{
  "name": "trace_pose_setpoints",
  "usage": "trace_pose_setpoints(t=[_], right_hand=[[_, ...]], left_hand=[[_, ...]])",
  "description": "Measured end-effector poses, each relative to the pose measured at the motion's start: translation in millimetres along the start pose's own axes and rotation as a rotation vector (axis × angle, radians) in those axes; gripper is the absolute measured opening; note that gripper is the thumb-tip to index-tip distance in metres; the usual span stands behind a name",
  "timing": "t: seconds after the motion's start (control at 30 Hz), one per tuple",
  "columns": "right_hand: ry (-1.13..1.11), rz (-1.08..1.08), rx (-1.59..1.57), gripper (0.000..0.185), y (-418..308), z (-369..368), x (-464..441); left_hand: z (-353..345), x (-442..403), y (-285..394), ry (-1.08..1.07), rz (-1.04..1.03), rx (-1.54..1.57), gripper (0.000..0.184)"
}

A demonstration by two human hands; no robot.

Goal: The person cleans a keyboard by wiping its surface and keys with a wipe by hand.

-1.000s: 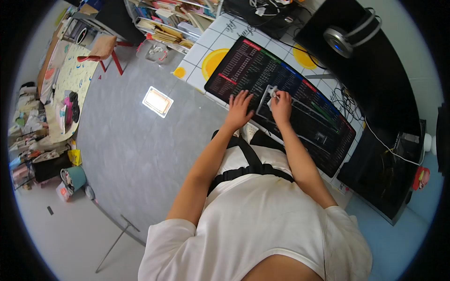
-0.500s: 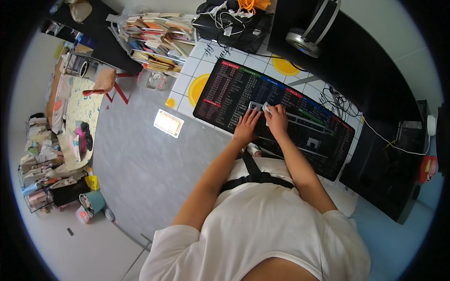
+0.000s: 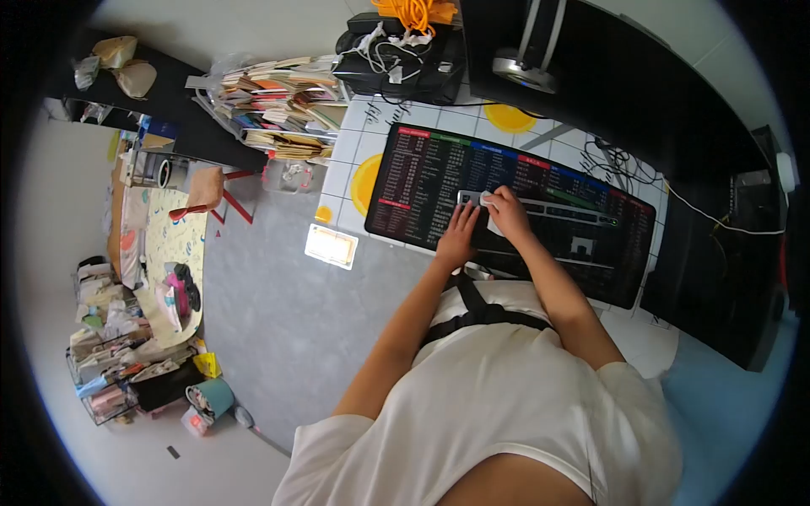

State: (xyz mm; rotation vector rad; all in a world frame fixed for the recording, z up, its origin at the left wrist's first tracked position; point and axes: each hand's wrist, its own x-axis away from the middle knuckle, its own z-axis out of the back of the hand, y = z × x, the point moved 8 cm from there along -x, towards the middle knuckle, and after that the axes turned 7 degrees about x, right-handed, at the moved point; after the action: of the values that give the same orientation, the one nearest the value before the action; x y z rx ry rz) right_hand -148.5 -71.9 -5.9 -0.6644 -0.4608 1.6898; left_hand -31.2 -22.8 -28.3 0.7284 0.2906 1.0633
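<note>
A long black keyboard-like device (image 3: pixel 553 208) with a silver strip and a small green light lies on a large black desk mat (image 3: pixel 413 181) printed with columns of text. My right hand (image 3: pixel 509 214) pinches a small white wad (image 3: pixel 486 198), perhaps tissue or cloth, against the device's upper left part. Just left of it, my left hand (image 3: pixel 458 239) lies with fingers stretched out over the device's left end, holding nothing I can see. The device's lower left part is hidden under my hands and forearms.
A wide black monitor (image 3: pixel 624 101) with a headset (image 3: pixel 525 72) stands behind the mat. Tangled black cables (image 3: pixel 620 164) lie at its foot. Stacked books and papers (image 3: pixel 291 105) are at the left. A red-legged stool (image 3: pixel 202 187) stands on the floor.
The camera view has shifted, so most of the scene sits further right. Both hands stay at the device's left end, with the white wad still in my right fingers.
</note>
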Motion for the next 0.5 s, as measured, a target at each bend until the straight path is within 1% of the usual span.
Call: trace_pose_setpoints(t=[0.07,0.1,0.17,0.23,0.27,0.3,0.37,0.4,0.43,0.5], right_hand=[[-0.007,0.018,0.028,0.005,-4.8,-2.0,0.9],[-0.012,0.027,0.066,0.007,-8.2,-3.4,0.5],[0.006,0.037,0.1,0.008,-6.3,-5.7,-8.1],[-0.12,-0.088,0.132,0.011,1.4,-16.1,-9.7],[-0.067,-0.122,0.01,0.01,5.9,-12.8,-8.2],[-0.066,-0.122,0.009,0.01,7.7,-15.0,-7.7],[-0.022,-0.254,-0.125,0.008,21.3,-18.0,-8.2],[-0.016,-0.295,-0.119,0.009,22.5,-16.1,-9.9],[-0.015,-0.294,-0.12,0.009,20.7,-13.5,-11.5],[-0.056,-0.028,0.092,0.011,-0.9,-13.1,-15.8]], left_hand=[[-0.3,-2.6,2.9,-0.002,-0.001,0.058,0.09],[0.1,-2.8,3.5,0.038,-0.045,0.033,0.09],[-5.6,-4.3,-3.3,0.017,-0.032,0.03,0.091],[-0.2,-1.6,-0.2,-0.017,-0.017,0.05,0.091],[1.4,-1.0,2.5,-0.024,-0.013,0.057,0.091],[0.6,-1.7,3.1,-0.028,-0.009,0.064,0.091],[0.6,-2.8,3.0,-0.002,-0.028,0.054,0.091],[-0.1,-2.7,2.9,0.0,-0.025,0.046,0.091],[-0.6,-2.1,2.6,0.002,-0.023,0.038,0.091],[-1.3,-1.3,1.4,-0.004,-0.018,0.045,0.09]])
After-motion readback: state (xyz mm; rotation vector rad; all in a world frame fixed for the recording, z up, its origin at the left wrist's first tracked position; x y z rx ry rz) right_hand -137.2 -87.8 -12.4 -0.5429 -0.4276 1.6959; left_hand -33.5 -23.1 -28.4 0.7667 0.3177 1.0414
